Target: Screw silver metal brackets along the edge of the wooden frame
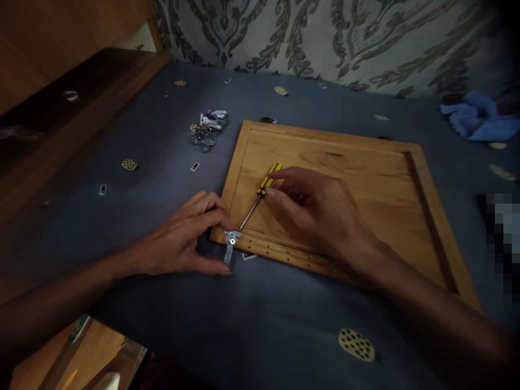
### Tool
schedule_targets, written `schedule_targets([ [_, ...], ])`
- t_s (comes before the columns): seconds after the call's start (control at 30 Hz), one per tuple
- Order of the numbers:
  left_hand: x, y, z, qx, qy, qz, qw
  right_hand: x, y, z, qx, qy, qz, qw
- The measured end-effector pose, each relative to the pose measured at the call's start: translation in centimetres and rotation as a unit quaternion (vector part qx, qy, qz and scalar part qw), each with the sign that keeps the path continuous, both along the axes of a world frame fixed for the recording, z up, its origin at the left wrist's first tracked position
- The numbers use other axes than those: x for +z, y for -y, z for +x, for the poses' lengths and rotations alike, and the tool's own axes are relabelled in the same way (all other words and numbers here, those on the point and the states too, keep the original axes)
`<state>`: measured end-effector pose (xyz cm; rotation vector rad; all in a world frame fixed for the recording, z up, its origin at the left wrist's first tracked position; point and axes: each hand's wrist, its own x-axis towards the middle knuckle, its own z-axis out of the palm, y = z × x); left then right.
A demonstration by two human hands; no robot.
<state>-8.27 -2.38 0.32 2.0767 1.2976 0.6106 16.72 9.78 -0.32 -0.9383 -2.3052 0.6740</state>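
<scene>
A wooden cabinet door (345,179) lies flat on the blue patterned cloth. At its near left corner sits a metal hinge (231,238) with a screw head showing in its middle. My left hand (190,233) is closed around the hinge, fingers at the door's edge and thumb by the hinge arm. In my right hand (317,203) a screwdriver (270,179) with a yellow and black handle is pinched between thumb and forefinger. Its shaft slants down to the left, the tip beside the hinge's mounting plate. Several small holes run along the door's near edge.
Several loose metal hinges (211,124) lie in a pile beyond the door's left side. A blue cloth (481,116) is bunched at the far right. A wooden cabinet or shelf (81,108) borders the left, and a patterned wall (304,38) stands behind.
</scene>
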Motion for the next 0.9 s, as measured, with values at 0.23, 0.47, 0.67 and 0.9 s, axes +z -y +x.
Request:
schedule_targets([
  [0.23, 0.0, 0.1, -0.1, 0.005, -0.004, 0.005, 1.000, -0.7, -2.9, -2.3, -0.054, 0.059, 0.000, 0.997],
  [0.47, -0.6, 0.1, -0.2, 0.003, 0.003, 0.024, 1.000, -0.7, -3.2, -3.2, -0.060, -0.028, -0.087, 0.994],
  [0.67, -0.2, 0.0, -0.4, 0.005, -0.016, 0.002, 1.000, -0.5, -3.0, -3.0, -0.055, -0.166, -0.178, 0.968],
  [0.9, -1.0, 0.0, -0.4, 0.011, -0.004, 0.026, 1.000, 2.8, -1.0, -2.4, 0.050, -0.276, -0.289, 0.915],
])
